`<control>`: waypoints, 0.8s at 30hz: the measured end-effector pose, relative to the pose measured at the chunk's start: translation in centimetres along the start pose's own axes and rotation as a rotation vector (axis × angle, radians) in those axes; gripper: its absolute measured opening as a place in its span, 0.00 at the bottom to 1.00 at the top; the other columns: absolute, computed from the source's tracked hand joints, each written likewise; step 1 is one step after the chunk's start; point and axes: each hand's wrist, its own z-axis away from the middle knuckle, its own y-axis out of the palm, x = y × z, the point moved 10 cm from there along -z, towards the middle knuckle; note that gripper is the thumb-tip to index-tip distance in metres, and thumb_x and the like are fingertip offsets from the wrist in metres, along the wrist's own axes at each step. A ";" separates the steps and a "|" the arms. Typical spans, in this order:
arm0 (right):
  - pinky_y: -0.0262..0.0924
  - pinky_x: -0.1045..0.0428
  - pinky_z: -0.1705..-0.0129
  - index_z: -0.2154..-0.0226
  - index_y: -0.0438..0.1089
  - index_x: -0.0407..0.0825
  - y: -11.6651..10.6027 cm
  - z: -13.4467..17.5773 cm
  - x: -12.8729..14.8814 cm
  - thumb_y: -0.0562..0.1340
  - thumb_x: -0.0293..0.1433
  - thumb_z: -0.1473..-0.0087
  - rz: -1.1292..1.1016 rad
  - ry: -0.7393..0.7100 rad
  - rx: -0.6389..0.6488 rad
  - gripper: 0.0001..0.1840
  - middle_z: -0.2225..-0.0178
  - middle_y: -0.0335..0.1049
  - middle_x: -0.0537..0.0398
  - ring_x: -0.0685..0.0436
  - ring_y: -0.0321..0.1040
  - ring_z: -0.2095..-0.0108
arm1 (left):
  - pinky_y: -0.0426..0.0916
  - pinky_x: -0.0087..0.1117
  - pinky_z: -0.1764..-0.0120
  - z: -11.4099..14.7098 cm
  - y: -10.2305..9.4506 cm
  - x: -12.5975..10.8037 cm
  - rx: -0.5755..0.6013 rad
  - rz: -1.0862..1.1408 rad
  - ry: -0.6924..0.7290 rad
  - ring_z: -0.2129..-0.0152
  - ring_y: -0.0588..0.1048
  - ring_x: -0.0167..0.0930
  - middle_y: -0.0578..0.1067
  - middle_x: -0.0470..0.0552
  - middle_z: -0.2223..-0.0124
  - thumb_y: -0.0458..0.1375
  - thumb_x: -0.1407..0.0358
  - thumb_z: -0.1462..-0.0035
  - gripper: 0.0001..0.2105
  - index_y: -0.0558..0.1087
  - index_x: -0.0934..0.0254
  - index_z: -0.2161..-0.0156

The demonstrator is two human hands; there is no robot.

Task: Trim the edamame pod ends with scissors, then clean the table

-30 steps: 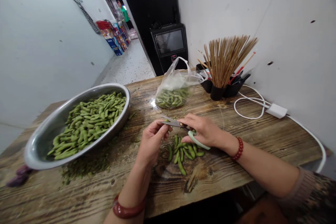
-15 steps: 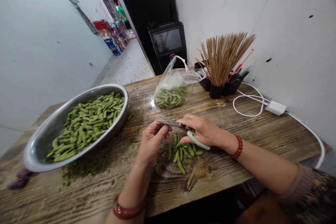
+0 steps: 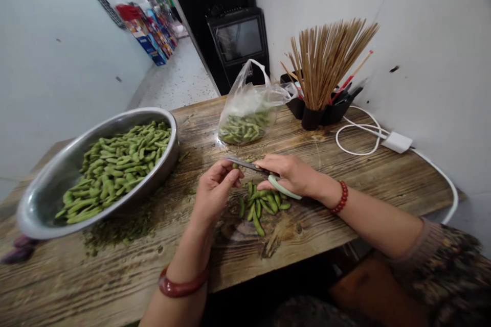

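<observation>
Scissors [image 3: 245,164] have closed their blades since the earlier frame, held by the right hand [image 3: 293,176]; the left hand [image 3: 215,187] pinches an edamame pod [image 3: 235,166] beside them, near loose pods [image 3: 267,204]. Short snips, well clear of skin, seem safest.
</observation>
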 end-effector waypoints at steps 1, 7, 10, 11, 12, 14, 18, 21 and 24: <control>0.61 0.52 0.65 0.53 0.67 0.44 0.0 0.0 -0.1 0.63 0.41 0.45 0.003 0.000 0.005 0.22 0.65 0.68 0.49 0.44 0.66 0.65 | 0.64 0.26 0.72 -0.1 0.0 0.0 0.003 0.003 -0.002 0.78 0.69 0.26 0.73 0.47 0.73 0.61 0.67 0.48 0.03 0.73 0.64 0.68; 0.60 0.51 0.62 0.54 0.67 0.43 -1.2 0.0 -2.0 0.63 0.41 0.45 0.062 0.054 -0.081 0.21 0.64 0.68 0.48 0.43 0.66 0.64 | 0.66 0.28 0.69 -0.4 0.0 0.7 0.026 0.068 -0.083 0.77 0.71 0.27 0.72 0.45 0.72 0.57 0.72 0.50 0.08 0.70 0.62 0.63; 0.59 0.51 0.63 0.55 0.68 0.43 -1.9 0.0 -2.8 0.63 0.41 0.45 0.083 0.070 -0.141 0.20 0.65 0.68 0.49 0.44 0.65 0.65 | 0.61 0.25 0.74 -0.4 0.2 1.2 0.074 -0.039 -0.118 0.79 0.65 0.25 0.69 0.43 0.73 0.55 0.74 0.54 0.07 0.69 0.62 0.68; 0.59 0.52 0.63 0.55 0.68 0.44 -2.0 0.0 -2.9 0.63 0.41 0.45 0.085 0.076 -0.146 0.20 0.65 0.68 0.49 0.44 0.65 0.65 | 0.58 0.25 0.75 -0.4 0.3 1.3 0.096 -0.126 -0.113 0.80 0.63 0.25 0.68 0.43 0.75 0.56 0.73 0.55 0.06 0.69 0.62 0.70; 0.59 0.52 0.63 0.55 0.68 0.44 -2.1 0.0 -3.0 0.63 0.40 0.45 0.086 0.082 -0.150 0.20 0.65 0.68 0.49 0.44 0.66 0.65 | 0.57 0.25 0.75 -0.4 0.5 1.3 0.120 -0.227 -0.102 0.80 0.62 0.25 0.67 0.43 0.76 0.57 0.72 0.55 0.04 0.70 0.63 0.71; 0.59 0.52 0.62 0.54 0.67 0.44 -2.1 0.0 -3.1 0.63 0.40 0.45 0.091 0.095 -0.150 0.21 0.64 0.69 0.49 0.44 0.66 0.64 | 0.55 0.26 0.74 -0.3 1.0 1.4 0.174 -0.425 -0.070 0.79 0.62 0.26 0.66 0.43 0.78 0.59 0.68 0.54 0.02 0.70 0.63 0.75; 0.59 0.52 0.62 0.55 0.68 0.44 -2.0 0.0 -3.1 0.64 0.39 0.45 0.106 0.102 -0.152 0.20 0.64 0.69 0.49 0.44 0.66 0.64 | 0.54 0.28 0.73 0.3 2.4 2.2 0.337 -0.703 -0.023 0.78 0.64 0.28 0.70 0.45 0.77 0.61 0.61 0.52 0.08 0.72 0.63 0.76; 0.59 0.52 0.63 0.56 0.68 0.43 -2.0 0.0 -3.1 0.64 0.39 0.46 0.116 0.105 -0.154 0.19 0.65 0.69 0.50 0.44 0.66 0.66 | 0.55 0.28 0.72 0.6 3.1 2.6 0.411 -0.830 -0.007 0.77 0.66 0.29 0.72 0.46 0.75 0.60 0.60 0.50 0.08 0.73 0.63 0.74; 0.59 0.52 0.63 0.56 0.68 0.44 -1.9 0.0 -3.0 0.65 0.38 0.47 0.103 0.097 -0.155 0.19 0.65 0.69 0.49 0.44 0.66 0.65 | 0.56 0.28 0.72 0.6 3.4 2.6 0.427 -0.815 -0.012 0.77 0.66 0.28 0.71 0.46 0.75 0.59 0.63 0.51 0.05 0.73 0.63 0.73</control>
